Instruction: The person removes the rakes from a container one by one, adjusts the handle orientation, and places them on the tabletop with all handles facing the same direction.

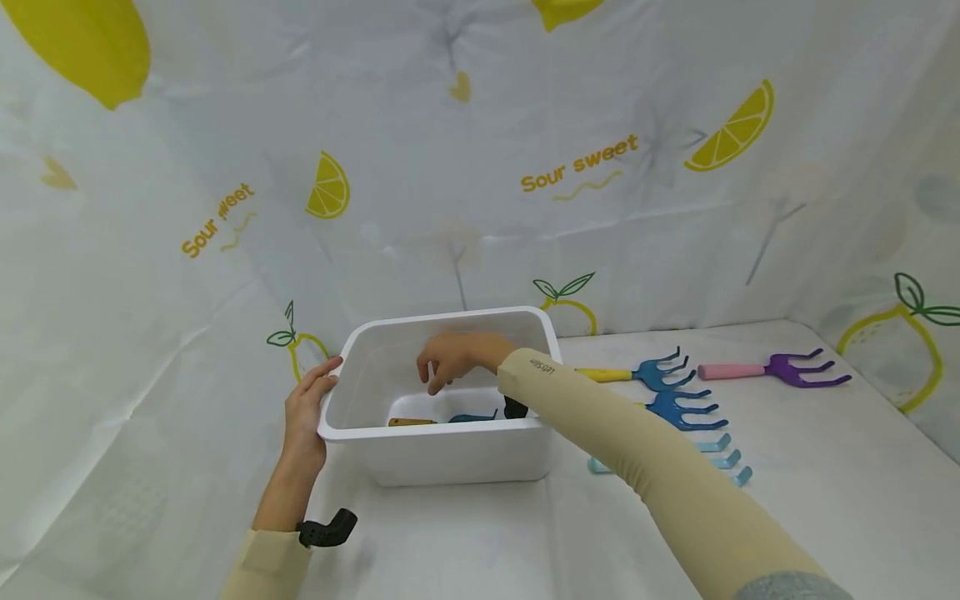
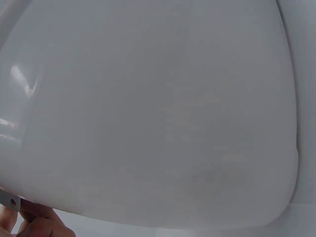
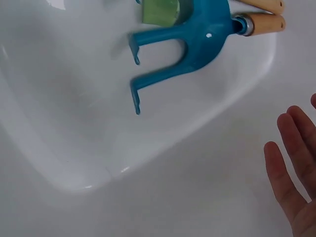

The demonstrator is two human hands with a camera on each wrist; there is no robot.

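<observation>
The left hand (image 1: pixel 305 417) grips the left rim of a white plastic bin (image 1: pixel 465 454); in the left wrist view its fingers (image 2: pixel 47 228) show at the bin's edge. Inside the bin, the right hand (image 1: pixel 450 360) hangs above the floor, holding nothing, its fingers (image 3: pixel 284 180) apart in the right wrist view. Below it lies a teal-blue hand cultivator (image 3: pixel 205 42) with a wooden handle (image 3: pixel 266 23). A second wooden handle (image 3: pixel 266 4) and a green piece (image 3: pixel 160 12) lie beside it, partly out of view. The bin's front wall hides part of its contents in the head view.
Right of the bin lie several more hand cultivators: a blue one with a yellow handle (image 1: pixel 652 374), another blue one (image 1: pixel 684 410), a light blue one (image 1: pixel 723 460) partly behind the right sleeve, and a purple one with a pink handle (image 1: pixel 798 368). A lemon-printed cloth (image 1: pixel 420 250) hangs behind.
</observation>
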